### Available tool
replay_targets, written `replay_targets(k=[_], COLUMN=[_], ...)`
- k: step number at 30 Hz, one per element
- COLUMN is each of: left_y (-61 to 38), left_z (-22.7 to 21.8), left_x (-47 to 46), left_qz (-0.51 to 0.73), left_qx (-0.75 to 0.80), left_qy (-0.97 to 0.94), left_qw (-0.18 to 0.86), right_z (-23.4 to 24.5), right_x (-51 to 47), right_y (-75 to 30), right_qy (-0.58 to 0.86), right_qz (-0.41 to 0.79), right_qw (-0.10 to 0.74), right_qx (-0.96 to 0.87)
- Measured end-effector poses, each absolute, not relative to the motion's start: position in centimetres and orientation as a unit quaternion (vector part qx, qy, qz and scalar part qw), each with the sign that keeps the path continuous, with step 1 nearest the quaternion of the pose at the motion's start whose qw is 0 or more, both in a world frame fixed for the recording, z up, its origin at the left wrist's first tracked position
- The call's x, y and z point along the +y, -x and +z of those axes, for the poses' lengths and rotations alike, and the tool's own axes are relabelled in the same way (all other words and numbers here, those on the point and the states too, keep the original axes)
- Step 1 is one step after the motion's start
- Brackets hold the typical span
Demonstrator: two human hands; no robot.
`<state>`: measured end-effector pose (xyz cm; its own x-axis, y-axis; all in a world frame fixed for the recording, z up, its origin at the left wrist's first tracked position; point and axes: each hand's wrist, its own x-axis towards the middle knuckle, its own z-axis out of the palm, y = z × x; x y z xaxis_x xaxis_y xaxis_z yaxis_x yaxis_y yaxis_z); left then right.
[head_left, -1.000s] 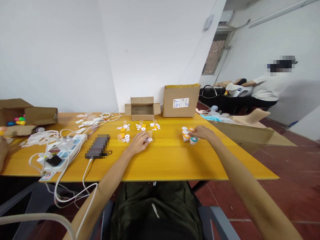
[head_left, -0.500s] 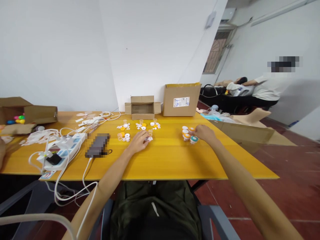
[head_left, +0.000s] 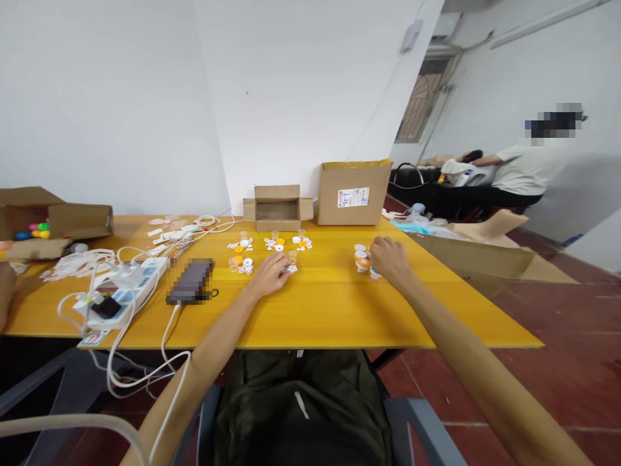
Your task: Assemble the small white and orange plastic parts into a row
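My left hand (head_left: pixel 270 274) rests on the table, its fingers curled beside a small clear cup (head_left: pixel 292 257) and some white dotted pieces (head_left: pixel 292 268). Something small and pale shows between thumb and fingers, too small to name. More clear cups stand farther back and to the left, with white wheel-like pieces (head_left: pixel 248 262) and orange rings (head_left: pixel 239 249) around them. My right hand (head_left: pixel 389 259) is closed at a cluster of small lidded jars (head_left: pixel 360 259) with white and orange lids. It largely covers a teal-lidded jar (head_left: pixel 374 274); its fingertips are hidden.
Behind the pieces stand a small open carton (head_left: pixel 277 226) and a larger closed box (head_left: pixel 354 210). A phone (head_left: pixel 190 281), a power strip (head_left: pixel 145 285) and loose white cables lie left. Another person's hand (head_left: pixel 6 291) shows at the left edge. A seated person (head_left: pixel 524 169) is at the back right.
My right hand has moved slightly left and toward me, over the teal-lidded jar, which was in plain sight before. My left hand has stayed in place.
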<state>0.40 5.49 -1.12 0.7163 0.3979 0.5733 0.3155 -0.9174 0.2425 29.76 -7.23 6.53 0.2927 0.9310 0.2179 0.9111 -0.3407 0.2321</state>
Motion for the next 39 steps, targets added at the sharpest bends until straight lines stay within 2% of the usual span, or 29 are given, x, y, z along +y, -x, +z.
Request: replay_targets(k=[14, 24, 31, 39], left_y=[-0.4, -0.5, -0.4, -0.5], left_z=[-1.1, -1.1, -1.2, -1.2], left_x=[5.4, 5.6, 5.5, 5.5], left_qz=[0.322, 0.329, 0.325, 0.319], left_qx=[0.193, 0.182, 0.193, 0.192], left_qy=[-0.925, -0.924, -0.923, -0.925], left_qw=[0.062, 0.065, 0.071, 0.072], right_z=[6.7, 6.1, 5.3, 4.9], right_x=[-7.5, -5.9, -4.2, -5.1], right_y=[-29.9, -30.0, -30.1, -31.6], right_qy=[-0.831, -0.814, -0.838, -0.838], right_qz=[0.125, 0.115, -0.017, -0.022], right_qw=[-0.008, -0.104, -0.051, -0.048], right_qx=[0.542, 0.559, 0.543, 0.543])
